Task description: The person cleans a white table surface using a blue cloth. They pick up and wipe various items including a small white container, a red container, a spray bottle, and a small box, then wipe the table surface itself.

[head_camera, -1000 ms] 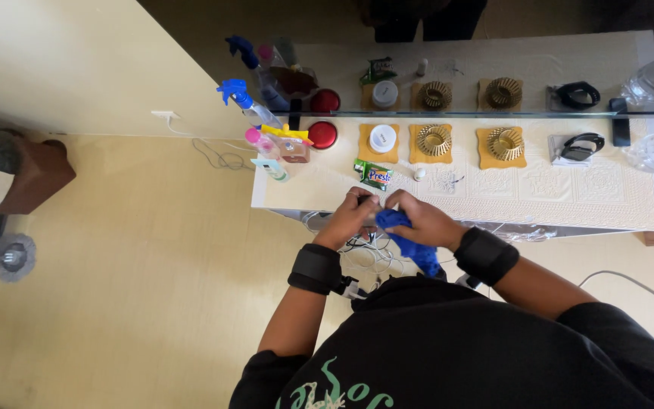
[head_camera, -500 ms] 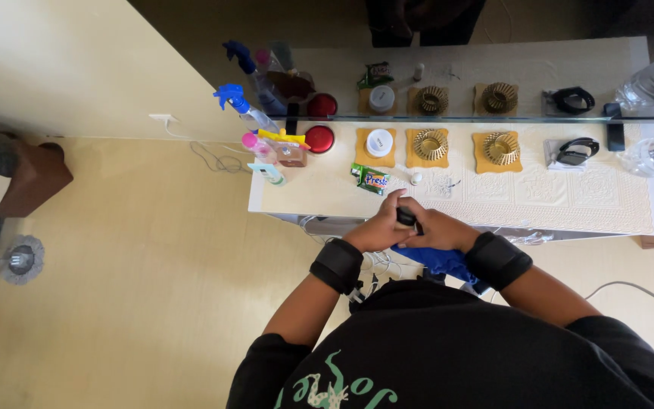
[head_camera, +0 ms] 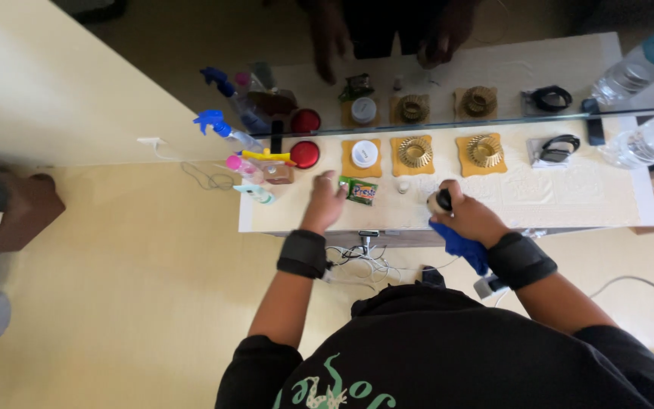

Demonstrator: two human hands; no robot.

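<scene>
My left hand (head_camera: 325, 203) rests open on the white shelf (head_camera: 569, 198), fingers spread, right beside a small green packet (head_camera: 359, 191). My right hand (head_camera: 469, 218) is closed around a small beige bottle with a black cap (head_camera: 440, 201) and also holds a blue cloth (head_camera: 459, 244) that hangs below the palm over the shelf's front edge. A tiny white object (head_camera: 402, 185) lies between the two hands. Both wrists wear black bands.
Along the mirror stand a blue spray bottle (head_camera: 219, 127), a pink-capped bottle (head_camera: 241, 166), a red round lid (head_camera: 305, 154), a white jar (head_camera: 364, 154), two gold rings on orange mats (head_camera: 415, 151), a black strap (head_camera: 558, 147) and a water bottle (head_camera: 645, 144). Cables (head_camera: 357, 261) hang under the shelf.
My hands were together on the blue cloth near my body. They have parted: the left went onto the shelf beside the green packet, the right moved right with bottle and cloth.
</scene>
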